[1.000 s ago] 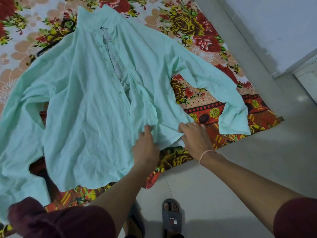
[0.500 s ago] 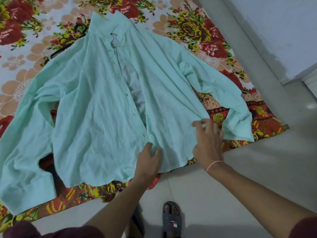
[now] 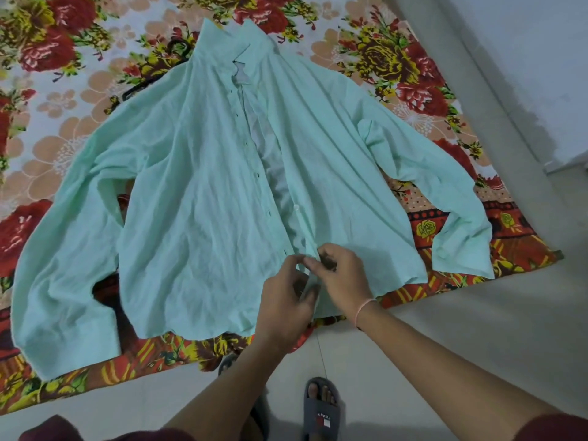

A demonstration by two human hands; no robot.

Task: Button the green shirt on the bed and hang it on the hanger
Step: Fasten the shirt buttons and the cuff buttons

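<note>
One shirt [image 3: 197, 192], two hands [image 3: 286, 303] [image 3: 345, 276], one hanger [image 3: 182, 47].

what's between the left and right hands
In the head view, only the lower front edges of the green shirt, which the left hand and right hand both pinch.
</note>
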